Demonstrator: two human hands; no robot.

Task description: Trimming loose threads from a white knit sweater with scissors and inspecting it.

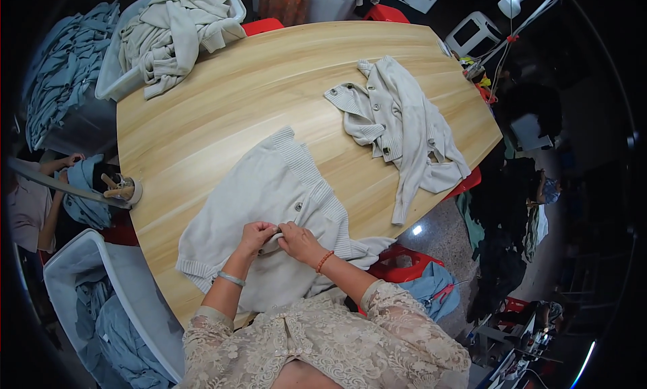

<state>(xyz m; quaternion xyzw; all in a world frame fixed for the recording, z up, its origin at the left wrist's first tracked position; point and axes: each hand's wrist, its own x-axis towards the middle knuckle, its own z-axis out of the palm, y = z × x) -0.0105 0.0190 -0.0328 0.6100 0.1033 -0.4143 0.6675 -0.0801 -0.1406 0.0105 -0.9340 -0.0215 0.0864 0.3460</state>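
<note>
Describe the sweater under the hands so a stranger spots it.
On the wooden table, go to the near edge. There, a cream sweater lies under the left hand and right hand, its front pinched; the farther sweater lies untouched.

1. Worktop (182, 129) is bright, with a broad pale sheen across the wood.
2. My hands (300, 243) read fairly sharp; soft shadows in the folds of the pale knit garment (229, 200).
3. Hard glare spot on the floor (441, 235), right side.
4. Far right is dim, detail murky; light tube (584, 365) blown out at lower right.
5. Fisheye bends straight edges; my frame's corners go black.
</note>
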